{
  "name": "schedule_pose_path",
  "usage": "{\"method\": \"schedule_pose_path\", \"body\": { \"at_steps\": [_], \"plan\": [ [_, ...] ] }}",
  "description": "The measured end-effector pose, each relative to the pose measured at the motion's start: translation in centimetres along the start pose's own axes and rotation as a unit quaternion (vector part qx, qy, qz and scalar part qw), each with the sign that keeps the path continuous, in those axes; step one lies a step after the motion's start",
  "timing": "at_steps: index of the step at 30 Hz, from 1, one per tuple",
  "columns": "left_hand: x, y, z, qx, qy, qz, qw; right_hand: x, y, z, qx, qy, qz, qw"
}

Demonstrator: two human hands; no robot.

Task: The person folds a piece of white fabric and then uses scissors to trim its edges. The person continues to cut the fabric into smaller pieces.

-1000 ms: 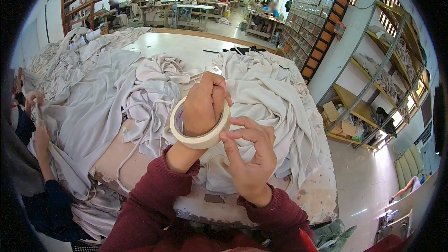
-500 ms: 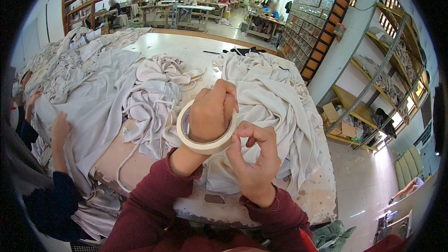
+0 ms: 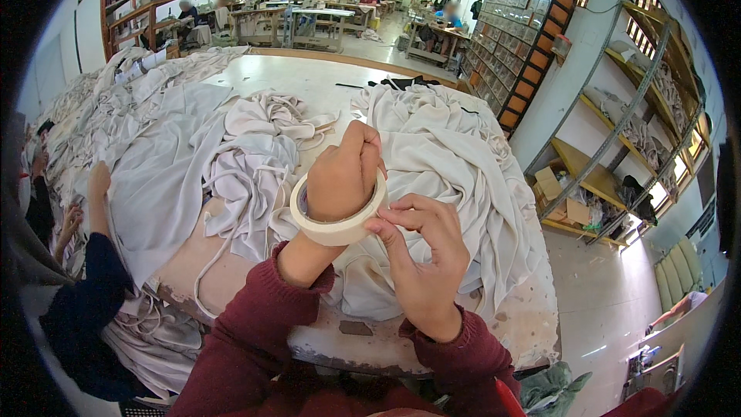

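Masking tape roll point(image 3: 336, 233) rings the fisted left hand point(image 3: 340, 177) as the right hand point(image 3: 429, 261), forefinger freshly straightened, pinches at the right rim, apparently with no tape freed yet.

My left hand point(image 3: 345, 177) wears a roll of cream tape point(image 3: 332, 232) around its wrist, above a table point(image 3: 278, 69).
I see that hand curled into a loose fist; my right hand point(image 3: 426, 262) pinches thumb and forefinger at the roll's right edge. Pale cloth point(image 3: 463, 174) lies heaped below; at far left, another person's hand point(image 3: 99, 179) is at more cloth.
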State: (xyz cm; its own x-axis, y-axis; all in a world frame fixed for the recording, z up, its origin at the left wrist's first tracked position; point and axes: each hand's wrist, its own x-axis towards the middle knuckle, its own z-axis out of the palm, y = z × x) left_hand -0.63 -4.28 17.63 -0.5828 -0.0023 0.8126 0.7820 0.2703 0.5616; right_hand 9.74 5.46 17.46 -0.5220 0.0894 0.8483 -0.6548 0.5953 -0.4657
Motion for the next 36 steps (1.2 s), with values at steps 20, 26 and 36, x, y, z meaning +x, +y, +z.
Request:
{"method": "schedule_pose_path", "body": {
  "at_steps": [20,26,36],
  "plan": [
    [-1.3,-1.5,2.0,-0.052,-0.166,0.066,0.983,1.7,2.8,-1.4,0.237,-0.021,0.300,0.924],
    [-3.2,1.3,3.3,-0.320,-0.270,-0.111,0.902,3.2,5.8,-2.4,0.274,0.066,0.312,0.908],
    [-2.4,2.3,2.0,-0.385,-0.091,0.014,0.918,2.2,1.7,-2.5,0.267,0.099,0.196,0.938]
  ]
}}
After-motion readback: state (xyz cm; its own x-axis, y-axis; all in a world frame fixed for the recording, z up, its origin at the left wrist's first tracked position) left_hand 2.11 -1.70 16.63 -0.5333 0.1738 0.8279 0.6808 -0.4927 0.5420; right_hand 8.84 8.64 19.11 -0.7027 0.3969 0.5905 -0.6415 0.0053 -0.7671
